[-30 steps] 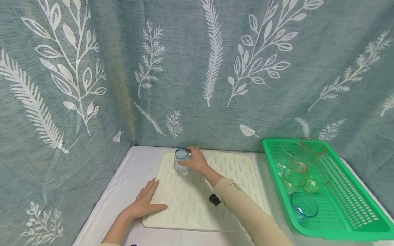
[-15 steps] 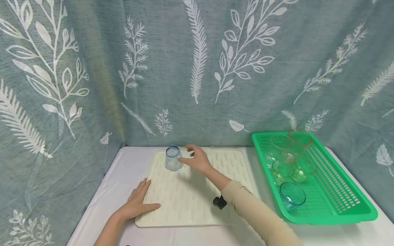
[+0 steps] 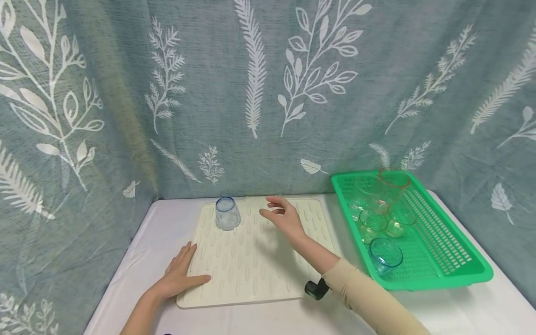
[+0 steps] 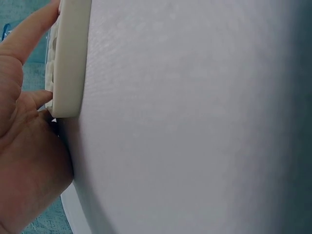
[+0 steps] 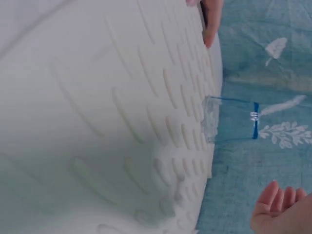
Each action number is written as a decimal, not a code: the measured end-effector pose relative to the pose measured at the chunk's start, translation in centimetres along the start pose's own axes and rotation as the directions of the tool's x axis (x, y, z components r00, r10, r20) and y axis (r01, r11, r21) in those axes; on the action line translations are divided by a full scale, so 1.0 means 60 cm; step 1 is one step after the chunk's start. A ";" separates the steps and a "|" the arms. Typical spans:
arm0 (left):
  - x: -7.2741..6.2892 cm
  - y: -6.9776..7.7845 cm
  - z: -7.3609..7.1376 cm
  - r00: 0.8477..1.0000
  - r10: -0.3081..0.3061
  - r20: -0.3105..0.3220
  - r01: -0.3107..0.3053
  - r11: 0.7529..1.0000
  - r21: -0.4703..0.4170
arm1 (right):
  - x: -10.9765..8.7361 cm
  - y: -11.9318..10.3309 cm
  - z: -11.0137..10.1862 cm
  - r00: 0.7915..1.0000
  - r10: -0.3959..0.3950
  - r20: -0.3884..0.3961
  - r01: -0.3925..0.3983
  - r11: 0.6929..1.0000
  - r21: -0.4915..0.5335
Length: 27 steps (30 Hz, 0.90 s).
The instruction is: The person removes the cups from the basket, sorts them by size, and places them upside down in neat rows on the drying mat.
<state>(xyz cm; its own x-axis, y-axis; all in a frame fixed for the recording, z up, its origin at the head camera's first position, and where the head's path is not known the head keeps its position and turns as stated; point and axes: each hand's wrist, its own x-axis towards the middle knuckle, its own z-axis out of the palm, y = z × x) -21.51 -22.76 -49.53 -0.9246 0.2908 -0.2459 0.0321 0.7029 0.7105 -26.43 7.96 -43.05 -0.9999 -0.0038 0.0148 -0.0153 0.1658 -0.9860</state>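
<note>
The right hand, fingers loosely bent and thumb apart, hangs above the cream mat; the left hand lies straight-fingered on its left edge. The blue-ringed glass stands, ring uppermost, near the mat's far left corner; more glasses sit in the green basket over at right.

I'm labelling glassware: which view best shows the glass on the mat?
Head view: the glass shows whole, unblocked, on the mat. The right wrist view has it sideways, partly against the curtain; the left wrist view, at most a blue edge.
</note>
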 end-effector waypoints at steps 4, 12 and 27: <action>0.000 -0.001 -0.001 1.000 -0.003 0.002 0.003 1.000 0.009 | -0.019 0.000 -0.015 0.999 0.045 0.000 -0.045 0.995 0.089; -0.006 -0.006 -0.006 1.000 0.003 -0.008 -0.003 1.000 -0.002 | -0.059 -0.013 -0.047 0.996 0.086 -0.003 -0.084 0.985 0.151; 0.004 0.002 0.001 1.000 0.018 0.005 -0.018 1.000 -0.004 | -0.130 -0.017 -0.181 0.997 0.043 -0.059 -0.037 0.994 0.101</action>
<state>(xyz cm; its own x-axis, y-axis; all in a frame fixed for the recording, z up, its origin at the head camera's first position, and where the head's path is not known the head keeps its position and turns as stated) -21.72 -22.56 -49.56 -0.9222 0.3065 -0.2360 0.0475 0.6952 0.7172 -18.64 18.52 -40.33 -0.9979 0.0621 -0.0181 0.0222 0.0652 -0.9976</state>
